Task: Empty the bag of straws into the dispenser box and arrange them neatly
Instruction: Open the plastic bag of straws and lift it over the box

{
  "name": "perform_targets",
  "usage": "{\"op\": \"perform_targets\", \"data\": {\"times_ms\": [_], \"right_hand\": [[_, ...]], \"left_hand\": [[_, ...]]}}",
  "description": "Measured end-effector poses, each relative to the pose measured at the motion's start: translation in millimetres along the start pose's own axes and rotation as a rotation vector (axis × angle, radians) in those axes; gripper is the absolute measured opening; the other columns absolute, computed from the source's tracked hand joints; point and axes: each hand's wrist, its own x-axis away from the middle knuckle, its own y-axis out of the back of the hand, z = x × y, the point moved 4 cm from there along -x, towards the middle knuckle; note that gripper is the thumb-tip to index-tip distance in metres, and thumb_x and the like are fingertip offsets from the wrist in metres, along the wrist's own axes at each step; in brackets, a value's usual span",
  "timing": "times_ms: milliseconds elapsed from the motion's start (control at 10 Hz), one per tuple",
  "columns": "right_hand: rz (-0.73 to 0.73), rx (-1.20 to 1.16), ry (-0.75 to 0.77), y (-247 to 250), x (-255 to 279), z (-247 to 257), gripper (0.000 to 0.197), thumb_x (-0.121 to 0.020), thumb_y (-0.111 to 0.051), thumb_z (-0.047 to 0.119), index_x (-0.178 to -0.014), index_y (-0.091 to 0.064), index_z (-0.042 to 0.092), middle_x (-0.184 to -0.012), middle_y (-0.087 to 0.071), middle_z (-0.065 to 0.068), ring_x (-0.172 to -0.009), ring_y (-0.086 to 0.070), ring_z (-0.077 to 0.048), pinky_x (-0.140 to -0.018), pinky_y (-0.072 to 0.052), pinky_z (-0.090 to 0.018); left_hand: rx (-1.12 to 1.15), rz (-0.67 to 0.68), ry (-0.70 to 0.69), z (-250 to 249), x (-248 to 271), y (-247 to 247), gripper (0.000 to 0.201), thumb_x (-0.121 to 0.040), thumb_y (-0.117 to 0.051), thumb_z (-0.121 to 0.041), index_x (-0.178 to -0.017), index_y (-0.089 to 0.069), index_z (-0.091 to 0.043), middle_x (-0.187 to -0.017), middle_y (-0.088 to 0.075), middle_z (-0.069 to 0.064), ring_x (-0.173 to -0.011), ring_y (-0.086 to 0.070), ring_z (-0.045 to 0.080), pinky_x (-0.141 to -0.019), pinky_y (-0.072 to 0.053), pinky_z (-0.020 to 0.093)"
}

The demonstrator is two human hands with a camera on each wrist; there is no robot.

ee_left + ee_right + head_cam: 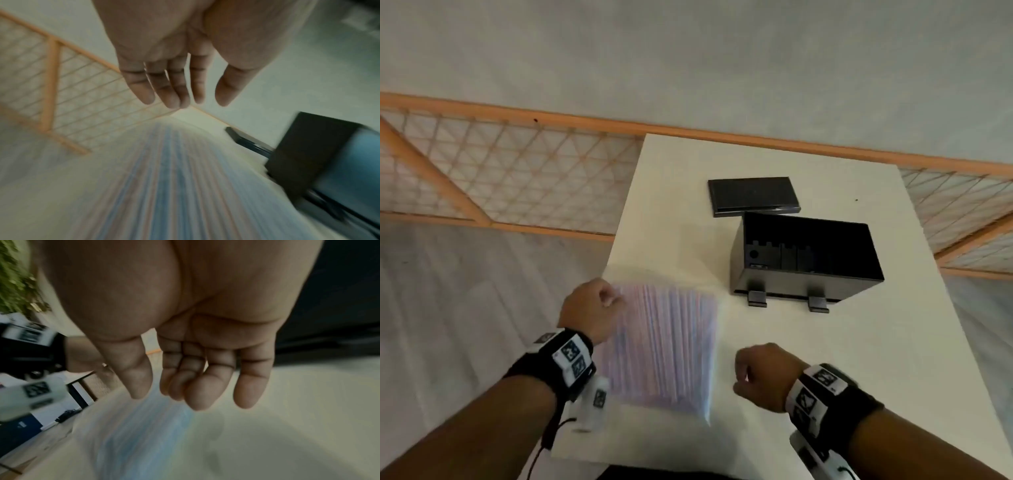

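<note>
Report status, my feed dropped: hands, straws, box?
Left hand and right hand open, empty. Bag of straws flat on table, unopened. Dispenser box open, lid behind it.

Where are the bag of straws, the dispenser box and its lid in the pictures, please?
bag of straws [664,346]: head view, middle of the clear bag lying flat on the table.
dispenser box [808,282]: head view, its near outer wall.
lid [753,196]: head view, centre of its flat top.
</note>
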Motion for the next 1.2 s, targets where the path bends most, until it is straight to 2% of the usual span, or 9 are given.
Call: {"op": "perform_targets", "data": {"times_ms": [100,300,500,600,700,900,1000,1100,1200], "right_hand": [[-0.102,-0.063,0.073,28.3,-43.4,43.3,0.020,-0.089,-0.063,0.038,-0.097,-0.063,0.020,-0.089,-0.058,0.006,-0.084,-0.054,-0.015,-0.075,-0.041,-0.024],[-0.262,-0.176,0.094,70.2,-144.5,98.0,0.048,-0.095,-0.055,0.044,-0.133,-0.051,0.016,-0.132,-0.057,-0.006,-0.121,-0.054,-0.025,-0.100,-0.042,-0.031],[-0.153,-0.256,0.013,66.0,-226.9,118.9,0.060,-0.099,-0.036,0.052,-0.149,-0.030,0.019,-0.149,-0.045,-0.011,-0.133,-0.046,-0.031,-0.109,-0.038,-0.041],[-0.060,-0.169,0.102,58.0,-238.0,136.1,0.042,-0.105,-0.028,0.037,-0.131,-0.051,0.012,-0.126,-0.059,-0.012,-0.122,-0.052,-0.031,-0.096,-0.039,-0.031],[-0.052,-0.225,0.101,67.2,-230.7,129.9,0.032,-0.104,-0.038,0.026,-0.103,-0.062,0.005,-0.090,-0.055,-0.007,-0.100,-0.057,-0.027,-0.075,-0.035,-0.027],[-0.007,-0.336,0.028,65.3,-199.7,80.8,0.018,-0.101,-0.047,0.029,-0.095,-0.058,0.017,-0.076,-0.049,0.008,-0.085,-0.049,-0.016,-0.063,-0.038,-0.024],[-0.049,-0.368,0.045,66.3,-190.7,77.9,0.018,-0.100,-0.048,0.027,-0.091,-0.058,0.015,-0.074,-0.051,0.007,-0.072,-0.050,-0.014,-0.061,-0.039,-0.027],[-0.116,-0.371,0.106,73.3,-181.9,83.9,0.022,-0.097,-0.048,0.023,-0.084,-0.062,0.012,-0.077,-0.058,-0.002,-0.067,-0.051,-0.014,-0.058,-0.039,-0.027],[-0.143,-0.381,0.114,75.8,-177.6,79.6,0.028,-0.097,-0.050,0.024,-0.071,-0.052,0.016,-0.077,-0.055,-0.003,-0.071,-0.049,-0.017,-0.064,-0.037,-0.030]], "left_hand": [[0.107,-0.053,0.254,27.1,-50.9,2.2,0.052,-0.095,-0.062,-0.045,-0.114,-0.063,0.003,-0.112,-0.068,0.019,-0.102,-0.064,0.039,-0.082,-0.047,0.039],[0.377,0.043,0.525,43.5,-91.8,-18.7,0.072,-0.091,-0.058,-0.062,-0.114,-0.064,0.006,-0.106,-0.069,0.023,-0.091,-0.066,0.038,-0.073,-0.046,0.034],[0.286,0.104,0.402,35.8,-102.5,-33.1,0.051,-0.100,-0.050,-0.046,-0.105,-0.069,0.001,-0.107,-0.072,0.018,-0.095,-0.065,0.036,-0.080,-0.048,0.037],[0.329,0.061,0.299,26.5,-100.6,-36.4,0.034,-0.103,-0.047,-0.019,-0.108,-0.068,0.008,-0.114,-0.068,0.030,-0.106,-0.065,0.043,-0.089,-0.051,0.044],[0.454,0.005,0.309,26.1,-94.7,-37.8,0.037,-0.103,-0.050,-0.024,-0.114,-0.067,0.007,-0.119,-0.067,0.031,-0.112,-0.063,0.045,-0.094,-0.052,0.047],[0.374,0.000,0.337,16.9,-90.7,-44.1,0.037,-0.103,-0.049,-0.023,-0.117,-0.067,0.006,-0.122,-0.066,0.029,-0.114,-0.061,0.043,-0.089,-0.049,0.042],[0.354,0.140,0.300,1.1,-87.3,-53.0,0.047,-0.098,-0.051,-0.042,-0.127,-0.066,-0.008,-0.121,-0.066,0.025,-0.111,-0.061,0.040,-0.092,-0.046,0.032],[0.287,0.302,0.234,-20.5,-79.6,-53.6,0.051,-0.096,-0.053,-0.054,-0.104,-0.067,-0.006,-0.092,-0.069,0.013,-0.082,-0.064,0.028,-0.076,-0.050,0.028],[0.092,0.217,0.186,-21.3,-87.6,-48.9,0.037,-0.105,-0.045,-0.028,-0.110,-0.066,0.002,-0.104,-0.070,0.023,-0.097,-0.065,0.038,-0.071,-0.040,0.032]]}}
